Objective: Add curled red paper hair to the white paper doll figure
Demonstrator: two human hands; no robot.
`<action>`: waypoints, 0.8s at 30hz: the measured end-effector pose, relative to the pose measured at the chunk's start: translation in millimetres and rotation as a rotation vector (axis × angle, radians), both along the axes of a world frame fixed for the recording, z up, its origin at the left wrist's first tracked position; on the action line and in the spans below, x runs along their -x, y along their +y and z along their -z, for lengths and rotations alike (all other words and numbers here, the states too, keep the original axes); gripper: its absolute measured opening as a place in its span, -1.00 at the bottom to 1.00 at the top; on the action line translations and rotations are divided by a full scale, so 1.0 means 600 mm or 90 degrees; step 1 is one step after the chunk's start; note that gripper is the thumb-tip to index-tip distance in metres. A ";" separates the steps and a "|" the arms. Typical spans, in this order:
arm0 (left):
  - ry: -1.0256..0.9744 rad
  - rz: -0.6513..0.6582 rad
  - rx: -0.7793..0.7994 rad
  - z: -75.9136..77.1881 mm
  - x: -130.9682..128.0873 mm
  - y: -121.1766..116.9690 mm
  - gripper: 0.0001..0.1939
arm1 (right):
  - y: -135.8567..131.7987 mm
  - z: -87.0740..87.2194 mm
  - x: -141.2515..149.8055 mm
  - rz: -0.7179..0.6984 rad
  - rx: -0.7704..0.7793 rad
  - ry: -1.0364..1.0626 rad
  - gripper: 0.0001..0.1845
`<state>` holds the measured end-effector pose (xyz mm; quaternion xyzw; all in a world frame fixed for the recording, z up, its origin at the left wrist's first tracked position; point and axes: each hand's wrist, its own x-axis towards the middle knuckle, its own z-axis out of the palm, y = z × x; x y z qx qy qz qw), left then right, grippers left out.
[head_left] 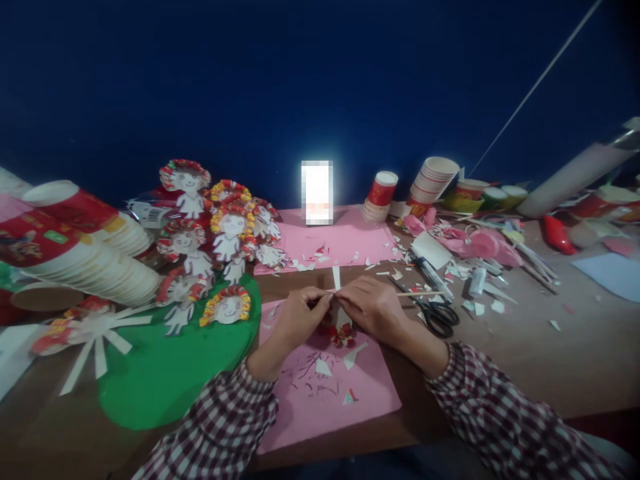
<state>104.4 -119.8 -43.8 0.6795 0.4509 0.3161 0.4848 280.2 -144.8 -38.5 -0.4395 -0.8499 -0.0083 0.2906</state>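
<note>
My left hand (pixel 303 313) and my right hand (pixel 373 308) meet over the pink sheet, fingers closed in a pinch on a cut paper cup. One white strip (pixel 337 278) of the cup sticks up between the fingertips. Red-and-yellow curled ends (pixel 343 335) of it show below the hands; the rest is hidden by my fingers. A thin wooden stick (pixel 423 294) reaches out to the right from behind my right hand; whether that hand grips it, I cannot tell. Paper scraps (pixel 355 355) lie on the pink sheet (pixel 345 417) under my hands.
Black-handled scissors (pixel 440 319) and a marker (pixel 434 277) lie right of my hands. Paper figures (pixel 230 233) with curled rims and a strip-cut cup (pixel 97 327) sit on and around a green sheet (pixel 150 393). Cup stacks (pixel 433 183) stand at the back. A bright blurred rectangle (pixel 317 192) is ahead.
</note>
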 end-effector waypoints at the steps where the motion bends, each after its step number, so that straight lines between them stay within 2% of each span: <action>1: 0.010 -0.001 -0.015 -0.001 0.000 0.000 -0.72 | 0.000 0.000 0.000 0.001 0.002 -0.001 -0.80; 4: 0.027 -0.004 -0.041 -0.005 0.000 0.000 -0.72 | -0.001 -0.001 0.001 0.003 0.009 -0.001 -0.79; 9: 0.024 -0.022 -0.019 -0.004 -0.002 -0.001 -0.76 | 0.000 0.001 0.001 0.004 0.011 -0.004 -0.80; 13: 0.006 -0.033 0.030 -0.001 -0.002 -0.003 -0.76 | 0.000 0.005 0.002 0.008 -0.002 0.017 -0.81; 17: -0.039 -0.005 0.099 0.008 0.001 -0.002 -0.73 | -0.001 0.008 0.002 0.003 -0.004 0.025 -0.85; 24: -0.075 -0.008 0.140 0.011 0.003 0.002 -0.76 | -0.004 0.003 0.002 0.003 0.000 0.014 -0.83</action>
